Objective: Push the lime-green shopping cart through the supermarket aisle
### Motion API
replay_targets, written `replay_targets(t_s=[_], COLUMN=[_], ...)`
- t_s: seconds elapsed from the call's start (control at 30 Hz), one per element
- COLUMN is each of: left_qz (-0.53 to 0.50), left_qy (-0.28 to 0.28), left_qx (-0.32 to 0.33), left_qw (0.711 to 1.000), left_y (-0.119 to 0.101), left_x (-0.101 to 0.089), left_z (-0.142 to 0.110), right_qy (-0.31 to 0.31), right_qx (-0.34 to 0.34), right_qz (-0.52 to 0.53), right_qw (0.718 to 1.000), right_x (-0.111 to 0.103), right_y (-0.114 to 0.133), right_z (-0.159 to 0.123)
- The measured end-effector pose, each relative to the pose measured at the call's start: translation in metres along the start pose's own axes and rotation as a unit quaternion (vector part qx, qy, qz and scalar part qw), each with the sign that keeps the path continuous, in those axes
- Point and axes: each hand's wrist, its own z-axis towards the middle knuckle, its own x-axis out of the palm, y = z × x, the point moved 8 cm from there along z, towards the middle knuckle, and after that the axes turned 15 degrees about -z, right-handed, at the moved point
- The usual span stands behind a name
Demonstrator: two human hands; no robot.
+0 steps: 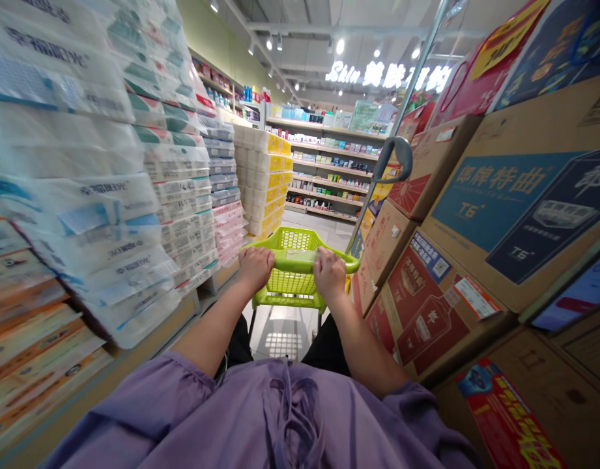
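Note:
A lime-green shopping cart point(290, 299) stands right in front of my body, in the middle of the view. Its handlebar point(294, 266) runs across the near side. My left hand point(255, 266) is wrapped round the bar's left end. Toward the right end, my right hand point(329, 273) has its fingers closed over the same bar. Through the perforated basket walls I see no goods. A pale clear label sits on the bar between my hands. The cart's thin dark legs go down to the light floor.
Stacked plastic-wrapped tissue packs point(104, 215) line the left side on a low platform. Yellow-and-white packs point(268, 179) stand farther along. On the right, cardboard cartons point(514, 195) are piled close, beside a metal pole with a grey handle point(402, 156). Shelves point(329, 153) of small goods cross the far end.

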Motion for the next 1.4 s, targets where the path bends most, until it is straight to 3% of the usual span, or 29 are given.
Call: replay_targets(t_s=[0.13, 0.37, 0.57, 0.73, 0.97, 1.07, 1.27, 1.4], left_qz=[-0.011, 0.008, 0.021, 0.025, 0.01, 0.004, 0.011, 0.023], left_qy=[-0.006, -0.002, 0.007, 0.008, 0.004, 0.003, 0.012, 0.026], left_qx=[-0.018, -0.029, -0.015, -0.001, 0.008, 0.012, 0.017, 0.017], left_qw=[1.0, 1.0, 1.0, 1.0, 1.0, 1.0, 1.0, 0.999], left_y=[0.001, 0.001, 0.0, 0.001, 0.003, 0.002, 0.002, 0.015], left_x=[0.0, 0.0, 0.0, 0.002, 0.003, 0.002, 0.0, -0.003], left_z=[0.002, 0.005, 0.003, 0.002, 0.002, 0.001, 0.001, 0.003], right_qy=[-0.009, 0.002, 0.016, -0.001, 0.0, -0.018, -0.032, 0.007], right_qx=[0.018, -0.097, -0.156, -0.155, -0.041, -0.023, -0.003, 0.012], right_qz=[0.0, 0.012, -0.01, 0.004, 0.0, -0.021, -0.049, -0.065], right_qw=[1.0, 0.995, 0.988, 0.988, 0.999, 0.999, 0.998, 0.998], right_x=[0.001, 0.0, 0.0, -0.002, -0.003, -0.005, -0.007, -0.007], right_y=[0.013, 0.077, 0.095, 0.077, -0.008, -0.032, -0.034, -0.024], right_z=[-0.004, -0.004, -0.008, -0.004, -0.002, -0.007, -0.006, -0.001])
